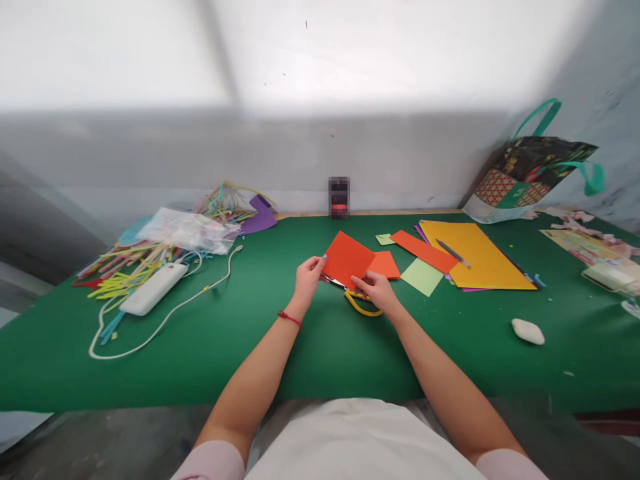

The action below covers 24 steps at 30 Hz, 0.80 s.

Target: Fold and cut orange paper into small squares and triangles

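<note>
A square of orange-red paper (347, 259) is held up over the table between both hands. My left hand (309, 275) pinches its left corner, thumb on top. At its lower right edge, my right hand (374, 289) grips the same sheet between thumb and fingers. Scissors with yellow handles (361, 307) lie beneath the paper; their blades are mostly hidden by it. Just behind my right hand rests another orange-red paper piece (386, 265). To the right are a light green paper square (422, 276) and an orange-red strip (423, 251).
Yellow paper sheets (480, 257) with a pen (453, 253) lie on the green table (320, 367). A white power bank (154, 288) with a cable and a heap of paper strips (130, 263) are left. A bag (525, 177), white eraser-like block (528, 331) and small green paper (385, 239) sit elsewhere.
</note>
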Each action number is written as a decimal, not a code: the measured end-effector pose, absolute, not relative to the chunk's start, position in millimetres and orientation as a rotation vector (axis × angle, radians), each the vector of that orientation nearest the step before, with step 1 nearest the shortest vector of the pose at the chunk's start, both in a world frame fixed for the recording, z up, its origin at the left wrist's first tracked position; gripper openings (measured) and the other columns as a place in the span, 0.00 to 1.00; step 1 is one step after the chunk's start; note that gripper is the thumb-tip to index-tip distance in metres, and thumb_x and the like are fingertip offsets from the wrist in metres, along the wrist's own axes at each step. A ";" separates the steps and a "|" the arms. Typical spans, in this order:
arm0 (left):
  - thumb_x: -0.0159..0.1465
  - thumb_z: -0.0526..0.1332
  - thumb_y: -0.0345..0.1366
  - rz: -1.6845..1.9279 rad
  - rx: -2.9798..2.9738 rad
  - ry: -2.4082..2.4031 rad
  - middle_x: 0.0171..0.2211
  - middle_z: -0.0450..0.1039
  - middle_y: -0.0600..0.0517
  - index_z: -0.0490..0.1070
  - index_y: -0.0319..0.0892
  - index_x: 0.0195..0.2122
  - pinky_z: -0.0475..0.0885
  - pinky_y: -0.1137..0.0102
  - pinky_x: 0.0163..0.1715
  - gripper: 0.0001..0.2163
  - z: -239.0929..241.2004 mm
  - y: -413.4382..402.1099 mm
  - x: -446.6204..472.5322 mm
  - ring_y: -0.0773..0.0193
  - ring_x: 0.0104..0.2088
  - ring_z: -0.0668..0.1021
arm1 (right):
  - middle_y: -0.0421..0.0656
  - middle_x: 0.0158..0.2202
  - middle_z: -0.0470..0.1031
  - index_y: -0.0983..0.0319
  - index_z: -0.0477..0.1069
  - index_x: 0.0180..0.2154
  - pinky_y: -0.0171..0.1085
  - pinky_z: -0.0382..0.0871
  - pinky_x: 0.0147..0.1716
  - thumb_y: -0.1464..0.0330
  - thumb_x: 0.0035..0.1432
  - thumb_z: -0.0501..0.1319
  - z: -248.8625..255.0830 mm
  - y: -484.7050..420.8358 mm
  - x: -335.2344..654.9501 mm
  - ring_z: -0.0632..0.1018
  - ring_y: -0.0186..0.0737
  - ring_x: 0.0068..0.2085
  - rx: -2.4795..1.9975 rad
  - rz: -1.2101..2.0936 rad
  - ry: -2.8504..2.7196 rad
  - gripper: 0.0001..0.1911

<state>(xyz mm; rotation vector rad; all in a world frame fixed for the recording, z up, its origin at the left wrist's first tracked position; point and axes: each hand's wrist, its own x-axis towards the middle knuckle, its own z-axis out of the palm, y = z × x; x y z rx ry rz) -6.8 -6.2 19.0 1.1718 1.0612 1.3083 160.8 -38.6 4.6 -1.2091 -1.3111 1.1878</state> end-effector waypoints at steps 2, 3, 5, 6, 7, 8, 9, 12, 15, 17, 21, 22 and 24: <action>0.53 0.60 0.52 1.306 1.117 1.050 0.18 0.70 0.55 0.68 0.40 0.24 0.69 0.74 0.19 0.18 18.3 -6.8 -5.4 0.69 0.17 0.72 | 0.39 0.17 0.70 0.62 0.66 0.23 0.32 0.61 0.16 0.47 0.37 0.64 1.5 -37.7 157.0 0.70 0.34 0.19 -1.213 1.203 -1.270 0.25; 0.53 0.60 0.53 1.301 1.099 1.045 0.18 0.70 0.54 0.68 0.40 0.25 0.69 0.73 0.20 0.18 17.7 -6.8 -5.1 0.69 0.17 0.73 | 0.39 0.17 0.69 0.62 0.66 0.22 0.32 0.61 0.15 0.47 0.38 0.64 -0.7 -36.8 155.9 0.70 0.34 0.19 -1.217 1.205 -1.259 0.25; 0.52 0.61 0.53 1.298 1.093 1.046 0.17 0.70 0.55 0.68 0.40 0.25 0.70 0.73 0.20 0.18 16.2 -5.5 -5.4 0.68 0.17 0.73 | 0.40 0.18 0.69 0.62 0.66 0.23 0.32 0.61 0.14 0.47 0.39 0.64 -4.9 -34.4 155.8 0.71 0.34 0.19 -1.222 1.198 -1.233 0.24; 0.52 0.62 0.52 1.304 1.103 1.055 0.17 0.70 0.55 0.68 0.40 0.25 0.70 0.73 0.21 0.18 15.4 -4.4 -6.1 0.68 0.17 0.73 | 0.41 0.20 0.70 0.63 0.67 0.26 0.32 0.62 0.14 0.48 0.41 0.63 -6.6 -33.1 157.0 0.72 0.35 0.19 -1.226 1.181 -1.202 0.24; 0.51 0.62 0.52 1.310 1.117 1.073 0.17 0.70 0.55 0.68 0.40 0.24 0.70 0.73 0.20 0.18 14.6 -3.1 -7.0 0.68 0.17 0.73 | 0.43 0.24 0.72 0.63 0.68 0.30 0.32 0.63 0.14 0.49 0.42 0.63 -7.8 -31.8 158.8 0.73 0.35 0.20 -1.232 1.152 -1.161 0.24; 0.51 0.62 0.52 1.316 1.131 1.094 0.17 0.69 0.55 0.68 0.40 0.23 0.70 0.73 0.20 0.18 14.0 -1.7 -8.1 0.68 0.16 0.73 | 0.45 0.30 0.73 0.63 0.69 0.36 0.32 0.64 0.14 0.50 0.44 0.62 -8.4 -30.8 161.3 0.74 0.35 0.22 -1.239 1.110 -1.119 0.25; 0.51 0.62 0.52 1.320 1.143 1.116 0.16 0.69 0.55 0.68 0.40 0.22 0.70 0.73 0.20 0.18 13.4 -0.4 -9.2 0.68 0.16 0.72 | 0.47 0.37 0.73 0.62 0.68 0.43 0.32 0.65 0.14 0.51 0.45 0.61 -8.6 -29.9 164.1 0.75 0.35 0.23 -1.246 1.057 -1.085 0.27; 0.51 0.62 0.53 1.329 1.173 1.155 0.15 0.68 0.55 0.66 0.40 0.20 0.68 0.73 0.19 0.19 13.0 1.9 -12.1 0.69 0.15 0.71 | 0.49 0.45 0.71 0.60 0.64 0.53 0.32 0.70 0.18 0.56 0.49 0.60 -7.6 -29.1 171.5 0.77 0.37 0.30 -1.250 0.955 -1.140 0.30; 0.51 0.62 0.53 1.371 1.199 1.171 0.14 0.65 0.56 0.62 0.41 0.17 0.66 0.74 0.17 0.20 14.8 1.1 -13.9 0.70 0.15 0.69 | 0.47 0.38 0.75 0.61 0.70 0.48 0.33 0.70 0.21 0.59 0.50 0.59 -8.0 -29.9 172.1 0.77 0.40 0.33 -1.261 0.966 -1.224 0.24; 0.52 0.61 0.54 1.426 1.205 1.166 0.14 0.62 0.57 0.60 0.42 0.16 0.64 0.75 0.17 0.21 16.6 -0.2 -14.7 0.71 0.16 0.68 | 0.46 0.34 0.77 0.62 0.73 0.45 0.34 0.70 0.21 0.60 0.49 0.60 -9.5 -30.5 168.8 0.76 0.40 0.31 -1.251 1.016 -1.223 0.22; 0.52 0.61 0.54 1.486 1.195 1.118 0.14 0.57 0.59 0.56 0.42 0.16 0.59 0.76 0.16 0.23 19.1 -2.4 -15.9 0.74 0.15 0.62 | 0.46 0.34 0.77 0.63 0.74 0.45 0.35 0.70 0.20 0.59 0.47 0.63 -11.0 -33.5 161.1 0.76 0.41 0.31 -1.230 1.117 -1.278 0.23; 0.52 0.61 0.55 1.486 1.186 1.113 0.14 0.55 0.59 0.55 0.42 0.16 0.57 0.76 0.15 0.23 19.3 -2.7 -16.2 0.74 0.15 0.61 | 0.46 0.35 0.77 0.62 0.74 0.45 0.35 0.71 0.21 0.60 0.47 0.63 -10.7 -34.9 159.6 0.76 0.41 0.33 -1.248 1.120 -1.325 0.23; 0.50 0.61 0.56 1.486 1.157 1.120 0.14 0.52 0.60 0.53 0.42 0.16 0.54 0.76 0.14 0.25 19.6 -3.2 -16.9 0.75 0.14 0.58 | 0.45 0.36 0.77 0.61 0.73 0.47 0.37 0.73 0.27 0.61 0.47 0.64 -10.2 -38.1 156.8 0.76 0.42 0.36 -1.274 1.119 -1.436 0.24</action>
